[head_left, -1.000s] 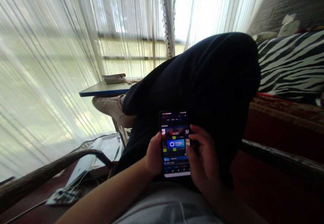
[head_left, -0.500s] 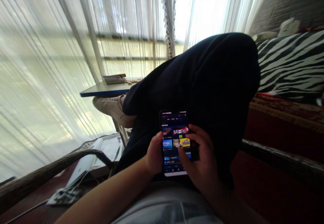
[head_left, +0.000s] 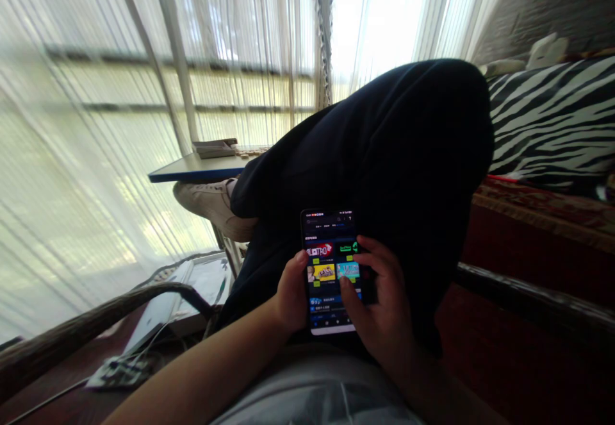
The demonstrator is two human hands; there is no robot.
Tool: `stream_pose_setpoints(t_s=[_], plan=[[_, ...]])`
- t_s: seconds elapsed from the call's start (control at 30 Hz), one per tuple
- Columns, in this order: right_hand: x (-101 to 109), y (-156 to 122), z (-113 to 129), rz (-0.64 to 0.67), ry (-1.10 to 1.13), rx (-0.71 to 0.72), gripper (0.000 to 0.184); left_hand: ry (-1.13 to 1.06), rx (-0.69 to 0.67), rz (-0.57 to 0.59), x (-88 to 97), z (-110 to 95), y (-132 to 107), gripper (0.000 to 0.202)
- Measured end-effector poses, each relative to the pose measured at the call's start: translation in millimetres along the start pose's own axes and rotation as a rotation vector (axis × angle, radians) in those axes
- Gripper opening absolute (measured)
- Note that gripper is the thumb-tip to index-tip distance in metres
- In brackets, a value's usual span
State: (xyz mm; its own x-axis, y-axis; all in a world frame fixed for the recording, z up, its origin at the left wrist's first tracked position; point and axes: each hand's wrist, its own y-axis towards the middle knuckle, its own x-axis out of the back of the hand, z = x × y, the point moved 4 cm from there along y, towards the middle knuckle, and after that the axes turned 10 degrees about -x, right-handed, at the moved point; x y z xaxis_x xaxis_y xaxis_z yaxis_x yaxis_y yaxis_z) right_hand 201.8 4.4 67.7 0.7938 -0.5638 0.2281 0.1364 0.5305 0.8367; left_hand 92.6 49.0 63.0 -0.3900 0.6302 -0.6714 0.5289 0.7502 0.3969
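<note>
A smartphone [head_left: 331,309] stands upright over my lap, its lit screen showing a dark page with rows of colourful game tiles. My left hand [head_left: 292,297] grips its left edge, the thumb along the side and the other fingers hidden behind. Around the right edge curls my right hand [head_left: 382,290], its thumb over the lower middle of the screen and two fingers at the upper right edge. Whether that thumb touches the glass I cannot tell. Dark trousers [head_left: 375,136] cover my crossed legs behind the phone.
A light shoe [head_left: 211,204] sits just below a blue-edged table [head_left: 192,168] bearing a grey box [head_left: 214,148] and small pieces. Dark armrests [head_left: 144,297] flank me. Lower left lies a power strip [head_left: 120,370] with cables. Zebra-striped fabric [head_left: 552,124] is at right, sheer curtains [head_left: 96,156] ahead.
The row of tiles on the screen has slid left, bringing new tiles in from the right. My right thumb has shifted slightly to the right. Both hands keep their hold.
</note>
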Motion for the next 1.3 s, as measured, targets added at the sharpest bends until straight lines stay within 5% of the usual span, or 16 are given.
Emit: stream_pose_setpoints(t_s=[0.33,0.5,0.83,1.17,1.3], plan=[[0.9,-1.7,-2.2,0.015,0.028,-0.031,0.028,-0.025,0.040,0.000,1.7,2.3,-0.7,0.067],[-0.6,-2.9,-2.6,0.041,-0.014,-0.036,0.040,0.007,0.009,-0.034,-0.1,0.4,0.2,0.064],[2.5,-4.6,-6.6,0.025,0.096,-0.100,0.024,0.008,0.018,-0.014,0.6,2.2,-1.0,0.064],[-0.5,-2.0,-1.6,0.018,-0.009,-0.037,0.036,0.043,-0.017,-0.052,2.6,-0.8,0.8,0.059],[0.5,-2.6,-2.9,0.019,0.040,-0.065,0.027,0.041,0.005,-0.064,3.0,-0.4,0.5,0.062]])
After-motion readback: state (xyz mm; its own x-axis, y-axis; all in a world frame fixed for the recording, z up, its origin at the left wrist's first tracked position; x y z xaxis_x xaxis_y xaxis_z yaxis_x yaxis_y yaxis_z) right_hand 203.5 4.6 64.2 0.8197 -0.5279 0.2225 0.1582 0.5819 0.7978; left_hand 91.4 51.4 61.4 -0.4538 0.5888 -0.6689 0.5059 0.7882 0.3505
